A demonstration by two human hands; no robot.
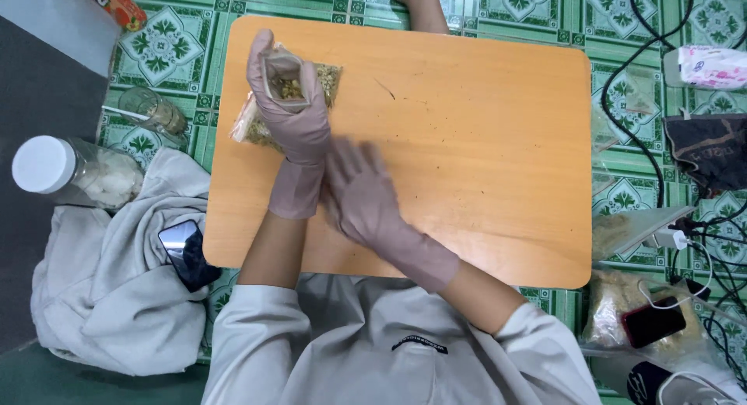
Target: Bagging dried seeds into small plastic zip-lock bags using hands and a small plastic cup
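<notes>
The left hand (289, 101) is pinching a small clear bag (286, 101) of dry bits just over the desk (467, 140). The right hand (362, 191) is lying open and flat beside the left wrist. The bag is looking light, soft and crinkly; holding it near the open top seems safest.

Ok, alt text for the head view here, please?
Seen from above, a gloved left hand holds open a small clear bag of yellowish bits over a wooden table, while the gloved right hand touches the left wrist. A white-capped jar and phone lie left.
</notes>
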